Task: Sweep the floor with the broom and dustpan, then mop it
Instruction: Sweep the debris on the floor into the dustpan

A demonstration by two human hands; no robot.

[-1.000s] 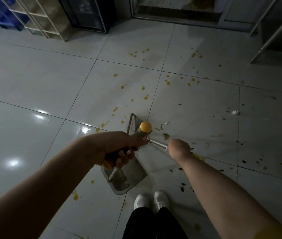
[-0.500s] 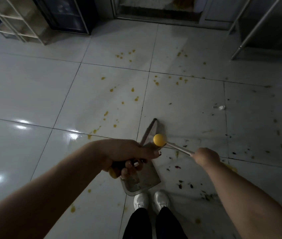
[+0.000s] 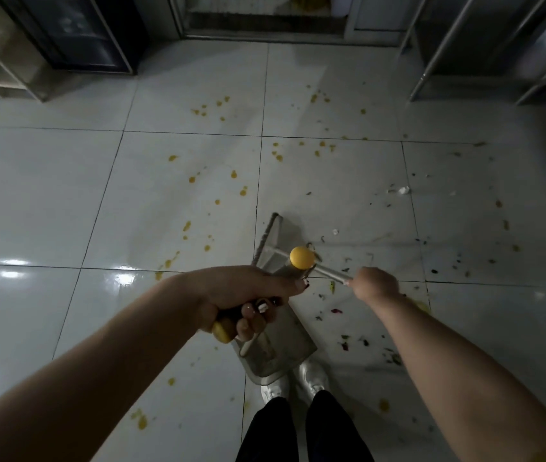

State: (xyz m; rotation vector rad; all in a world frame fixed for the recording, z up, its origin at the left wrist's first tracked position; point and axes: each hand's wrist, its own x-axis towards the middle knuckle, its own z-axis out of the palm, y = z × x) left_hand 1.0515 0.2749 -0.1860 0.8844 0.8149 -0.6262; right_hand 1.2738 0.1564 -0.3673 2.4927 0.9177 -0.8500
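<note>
Dustpan (image 3: 278, 348), a grey metal scoop, hangs directly below the left hand (image 3: 248, 301), which is wrapped tight around the dark grip of its handle, fingers curled under and a yellow end cap poking out at the heel of the palm. The pan's body tilts down from that fist, its rear edge just above the person's white shoes (image 3: 298, 385). Just to the right of the dustpan, the right hand (image 3: 373, 283) is closed in a fist around a thin silver handle (image 3: 331, 273), whose yellow ball end (image 3: 302, 257) sits above the pan's upper part, close to the left hand's thumb. Whether this is the broom cannot be told, since its head is hidden. Dark and green scraps (image 3: 348, 335) lie on the tiled floor (image 3: 48, 201) right of the dustpan, and yellow spots (image 3: 218, 195) are scattered beyond it, toward a doorway threshold (image 3: 265, 25).
</note>
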